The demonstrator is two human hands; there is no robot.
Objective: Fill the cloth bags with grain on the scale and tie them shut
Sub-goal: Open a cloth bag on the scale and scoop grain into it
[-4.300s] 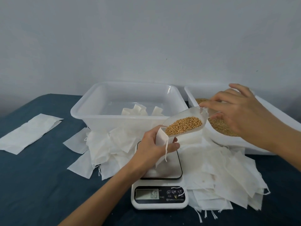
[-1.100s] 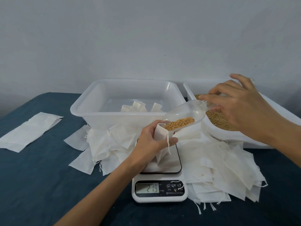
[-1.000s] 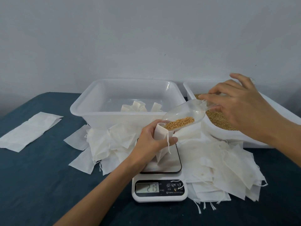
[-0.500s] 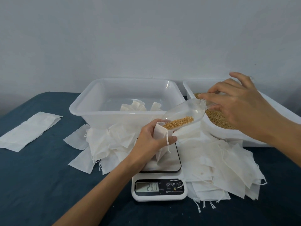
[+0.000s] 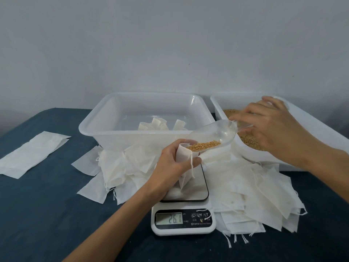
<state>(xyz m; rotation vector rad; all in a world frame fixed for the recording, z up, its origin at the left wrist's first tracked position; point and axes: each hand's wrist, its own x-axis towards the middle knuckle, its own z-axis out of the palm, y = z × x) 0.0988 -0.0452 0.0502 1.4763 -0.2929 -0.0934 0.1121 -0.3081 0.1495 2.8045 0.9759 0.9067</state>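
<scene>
My left hand [image 5: 174,163] grips a small white cloth bag [image 5: 183,157] upright on the platform of the digital scale [image 5: 184,218], whose display reads 26.1. My right hand [image 5: 272,129] holds the handle of a clear plastic scoop [image 5: 217,136], tilted down to the left with its lip at the bag's mouth. A little golden grain [image 5: 204,145] lies in the scoop's lower end. A drawstring hangs from the bag over my left fingers.
A clear plastic tub [image 5: 120,135] behind the scale holds a few tied bags [image 5: 160,124]. A white tub of grain [image 5: 251,140] stands at the right. Empty cloth bags [image 5: 255,193] lie heaped around the scale. A flat white sheet [image 5: 32,154] lies at the left.
Grain has run from the scoop into the bag, leaving less in the scoop. The scale reading has climbed from 6.0 through 21.9 to 26.1. Both hands have stayed nearly in place.
</scene>
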